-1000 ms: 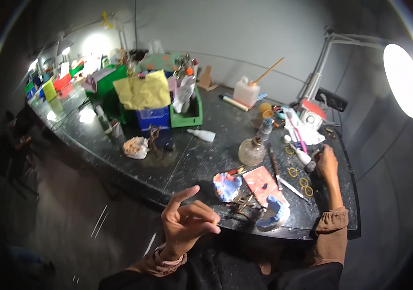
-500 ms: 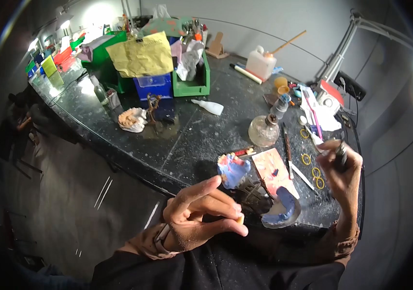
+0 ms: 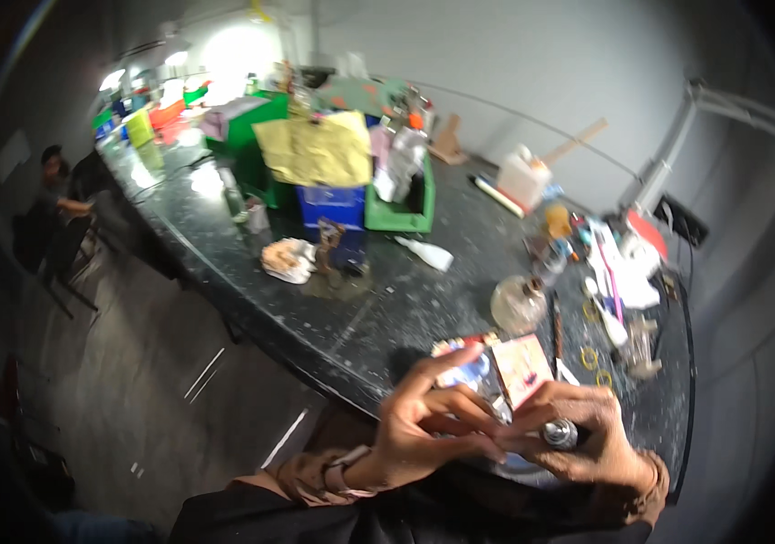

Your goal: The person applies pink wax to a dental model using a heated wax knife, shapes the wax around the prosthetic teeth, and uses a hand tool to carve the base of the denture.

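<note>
My left hand point(image 3: 437, 422) is closed in a pinch, the index finger raised. The small cream-coloured, tooth-like piece in its fingertips a moment ago is now mostly hidden. My right hand point(image 3: 578, 431) is wrapped round a metal rotary handpiece point(image 3: 560, 433), whose round silver end points toward me. The fingertips of both hands meet over the near edge of the bench. Just behind them lie a blue-and-pink dental model point(image 3: 464, 370), partly covered by my left hand, and a pink wax sheet point(image 3: 521, 367).
On the dark bench point(image 3: 378, 317) stand a glass spirit burner point(image 3: 519, 306), a plaster dental model point(image 3: 287, 260), a white dropper bottle point(image 3: 428, 254) and a green bin point(image 3: 401, 213). Yellow rings point(image 3: 589, 357) lie at right, near a clear stand point(image 3: 643, 349). Another person point(image 3: 61, 204) sits far left.
My right hand has come left and down with the handpiece to meet my left hand. My left hand has shifted right. The view has tilted, and the clear stand at right is now uncovered.
</note>
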Action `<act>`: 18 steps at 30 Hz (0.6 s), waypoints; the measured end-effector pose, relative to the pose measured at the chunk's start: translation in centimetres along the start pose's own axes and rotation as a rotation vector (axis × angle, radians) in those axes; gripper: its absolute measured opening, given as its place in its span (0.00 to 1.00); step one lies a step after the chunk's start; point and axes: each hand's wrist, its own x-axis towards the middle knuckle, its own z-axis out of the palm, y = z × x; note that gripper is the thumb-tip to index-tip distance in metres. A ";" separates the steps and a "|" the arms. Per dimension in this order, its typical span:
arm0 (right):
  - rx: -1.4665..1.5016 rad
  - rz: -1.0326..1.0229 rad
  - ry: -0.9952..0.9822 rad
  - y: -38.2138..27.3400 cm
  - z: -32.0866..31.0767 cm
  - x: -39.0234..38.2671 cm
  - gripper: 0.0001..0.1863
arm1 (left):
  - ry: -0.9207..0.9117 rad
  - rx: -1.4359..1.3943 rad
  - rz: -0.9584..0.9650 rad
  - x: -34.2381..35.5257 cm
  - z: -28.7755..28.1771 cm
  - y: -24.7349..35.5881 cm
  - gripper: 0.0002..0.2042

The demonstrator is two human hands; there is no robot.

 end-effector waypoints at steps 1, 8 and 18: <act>-0.058 0.014 0.035 0.1 0.2 0.0 0.15 | 0.027 -0.057 -0.077 0.0 0.1 0.1 0.41; -0.073 0.097 0.342 -1.2 1.7 -1.4 0.07 | 0.075 -0.157 -0.175 0.5 1.6 -1.8 0.37; -0.084 0.025 0.319 -0.8 2.0 -1.2 0.10 | 0.231 0.076 0.183 -0.1 3.0 -0.5 0.31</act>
